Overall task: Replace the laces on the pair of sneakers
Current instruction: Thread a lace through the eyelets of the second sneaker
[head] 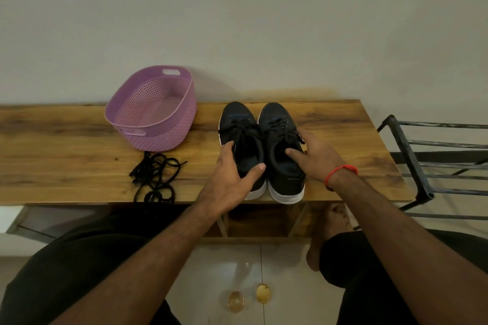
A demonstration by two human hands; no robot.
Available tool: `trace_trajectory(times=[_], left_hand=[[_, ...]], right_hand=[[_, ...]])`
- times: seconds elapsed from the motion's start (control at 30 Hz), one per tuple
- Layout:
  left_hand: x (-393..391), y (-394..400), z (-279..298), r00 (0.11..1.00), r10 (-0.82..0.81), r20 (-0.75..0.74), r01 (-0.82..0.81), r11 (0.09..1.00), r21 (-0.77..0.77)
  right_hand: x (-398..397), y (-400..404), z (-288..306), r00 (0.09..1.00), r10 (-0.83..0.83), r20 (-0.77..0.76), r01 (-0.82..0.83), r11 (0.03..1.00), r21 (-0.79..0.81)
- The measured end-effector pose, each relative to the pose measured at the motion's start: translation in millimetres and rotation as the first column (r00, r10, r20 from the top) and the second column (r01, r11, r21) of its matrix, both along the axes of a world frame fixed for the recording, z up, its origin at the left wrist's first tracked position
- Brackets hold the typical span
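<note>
Two black sneakers with white soles stand side by side on the wooden table (pixel 66 140), toes toward the wall. My left hand (pixel 232 171) grips the heel of the left sneaker (pixel 239 124), thumb across its back and fingers along its outer side. My right hand (pixel 315 158) holds the right sneaker (pixel 277 124) from its right side, thumb lying over the collar opening. Both shoes carry black laces tied across the tongues. A loose tangle of black laces (pixel 155 177) lies on the table to the left, near the front edge.
A purple perforated basket (pixel 158 137) sits behind the loose laces, near the wall. A black metal rack (pixel 427 166) stands just right of the table's end. My legs and a bare foot are below the table's front edge.
</note>
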State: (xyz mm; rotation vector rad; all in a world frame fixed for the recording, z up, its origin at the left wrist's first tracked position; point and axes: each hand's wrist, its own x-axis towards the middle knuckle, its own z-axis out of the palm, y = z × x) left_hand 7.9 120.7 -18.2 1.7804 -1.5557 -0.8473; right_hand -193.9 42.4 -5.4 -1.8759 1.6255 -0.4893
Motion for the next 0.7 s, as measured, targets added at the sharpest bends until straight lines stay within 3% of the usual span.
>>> trace_trajectory(times=[0.33, 0.7], left_hand=[[-15.2, -40.6, 2.7, 0.987, -0.159, 0.031, 0.159, 0.987, 0.014], [-32.5, -74.3, -9.4, 0.978, -0.187, 0.088, 0.192, 0.981, -0.043]], right_hand=[[-17.8, -15.1, 1.0, 0.995, -0.015, -0.097, 0.018, 0.999, 0.027], [-45.9, -64.2, -2.0, 0.993, -0.03, -0.11, 0.032, 0.999, 0.022]])
